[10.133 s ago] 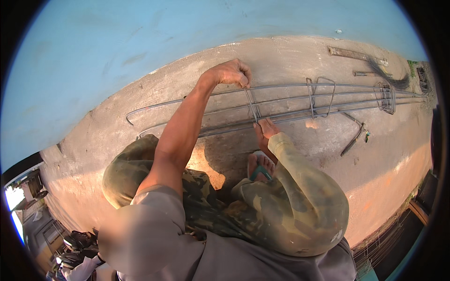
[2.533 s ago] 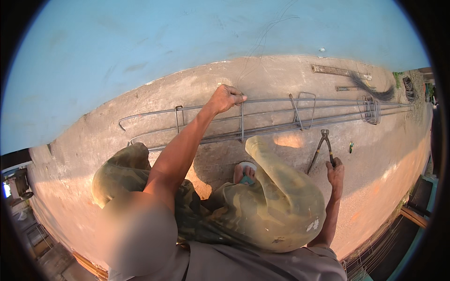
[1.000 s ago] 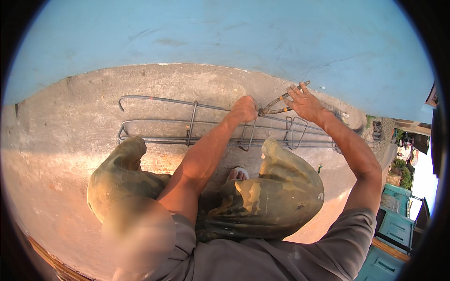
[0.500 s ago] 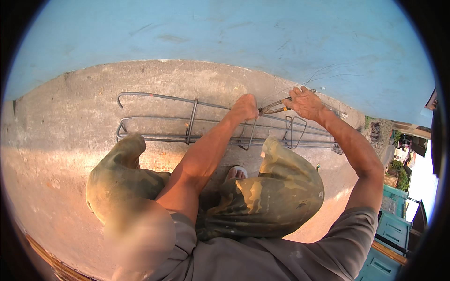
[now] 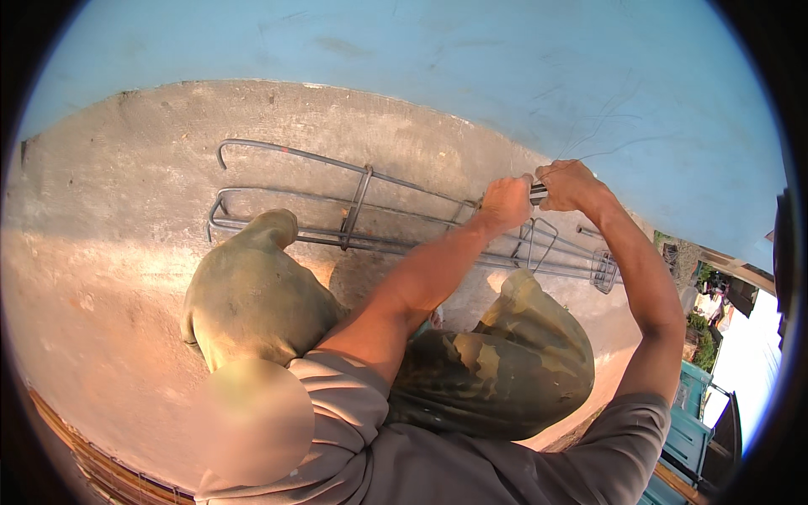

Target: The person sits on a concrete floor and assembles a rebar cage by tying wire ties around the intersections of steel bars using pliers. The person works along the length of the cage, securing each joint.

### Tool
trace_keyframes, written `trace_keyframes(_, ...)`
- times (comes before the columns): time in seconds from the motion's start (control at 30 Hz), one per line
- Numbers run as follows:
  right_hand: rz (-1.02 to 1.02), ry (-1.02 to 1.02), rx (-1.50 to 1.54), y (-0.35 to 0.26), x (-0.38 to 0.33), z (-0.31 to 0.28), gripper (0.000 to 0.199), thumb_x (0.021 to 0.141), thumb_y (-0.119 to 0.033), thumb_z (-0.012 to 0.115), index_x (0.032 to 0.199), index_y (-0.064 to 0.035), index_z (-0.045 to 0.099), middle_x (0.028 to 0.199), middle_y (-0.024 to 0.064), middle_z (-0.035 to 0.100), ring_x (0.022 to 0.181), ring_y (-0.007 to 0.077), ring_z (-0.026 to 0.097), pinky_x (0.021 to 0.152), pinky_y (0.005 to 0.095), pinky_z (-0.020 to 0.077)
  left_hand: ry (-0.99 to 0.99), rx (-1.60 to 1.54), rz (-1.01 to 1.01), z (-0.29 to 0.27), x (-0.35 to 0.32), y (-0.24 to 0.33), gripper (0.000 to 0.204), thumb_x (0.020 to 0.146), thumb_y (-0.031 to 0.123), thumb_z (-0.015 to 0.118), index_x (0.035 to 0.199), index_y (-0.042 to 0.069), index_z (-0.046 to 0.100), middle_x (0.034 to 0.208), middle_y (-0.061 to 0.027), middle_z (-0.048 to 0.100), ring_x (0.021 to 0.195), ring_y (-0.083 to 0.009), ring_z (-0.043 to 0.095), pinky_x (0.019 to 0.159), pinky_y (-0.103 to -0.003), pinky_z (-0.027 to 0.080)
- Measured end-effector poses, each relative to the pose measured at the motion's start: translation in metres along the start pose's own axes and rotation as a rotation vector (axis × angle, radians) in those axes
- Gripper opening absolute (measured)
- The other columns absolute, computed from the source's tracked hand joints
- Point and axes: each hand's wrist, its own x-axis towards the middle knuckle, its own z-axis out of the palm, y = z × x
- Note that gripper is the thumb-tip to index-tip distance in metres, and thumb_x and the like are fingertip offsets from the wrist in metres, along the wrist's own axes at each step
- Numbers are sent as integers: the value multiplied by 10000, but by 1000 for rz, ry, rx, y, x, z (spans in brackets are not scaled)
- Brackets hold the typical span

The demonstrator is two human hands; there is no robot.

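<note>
A pair of pliers (image 5: pixel 539 194) spans the short gap between my hands, only a bit of its handles showing. My right hand (image 5: pixel 572 185) is closed around the handle ends, and thin tie wires (image 5: pixel 599 128) fan out above it. My left hand (image 5: pixel 507 202) is a fist at the pliers' other end, over the upper bar; it hides the jaws and whatever its fingers hold. Below both hands stretches a long cage of steel reinforcing bars (image 5: pixel 404 247) with hooked left ends. Bent rectangular stirrups (image 5: pixel 357 206) cross its bars.
The cage lies on a rough concrete floor (image 5: pixel 109 185) beside a blue surface (image 5: pixel 337 50). My bent knees in camouflage trousers (image 5: pixel 505 362) crowd its near side. Teal boxes (image 5: pixel 686 421) stand at the far right, and long brown strips (image 5: pixel 101 454) lie at the lower left.
My left hand has moved right along the cage, close to my right hand. The pliers have shifted right and are now mostly covered. My view has tilted slightly.
</note>
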Motion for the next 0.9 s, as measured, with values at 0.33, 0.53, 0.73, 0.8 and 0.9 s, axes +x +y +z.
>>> trace_keyframes(0.33,-9,751,-602,11,-24,46,488,898,-161,599,1368,-131,471,1370,125,468,1338,277,393,1143,457,279,-628,-314,-228,-58,37,-3,181,597,105,729,620,70,553,566,-19,549,500,-130,509,470,-300,390)
trace_keyframes(0.53,-19,775,-460,40,1,69,532,884,-135,630,1387,-159,459,1444,109,422,1407,269,312,1166,466,251,-690,-263,-211,-40,49,-4,201,584,89,708,559,106,510,516,-13,516,476,-117,489,466,-300,371)
trace_keyframes(0.73,-130,862,-501,39,-4,68,473,836,-119,657,1293,-153,538,1350,104,537,1264,228,486,1056,446,374,-737,-165,-214,-41,50,5,199,572,107,732,590,92,534,536,-32,543,498,-139,510,496,-314,394)
trace_keyframes(0.8,-72,513,-345,33,-4,57,407,820,-127,671,1221,-115,597,1273,120,621,1169,237,583,977,441,442,-756,-159,-234,-42,50,3,190,549,118,731,664,49,595,580,-53,587,553,-178,553,544,-343,433)
trace_keyframes(0.9,-61,418,-205,36,-5,51,237,775,-154,707,985,-48,684,960,132,725,898,276,689,811,431,523,-573,-35,-178,-33,41,11,285,586,150,779,778,6,625,690,-81,646,654,-227,613,646,-357,492)
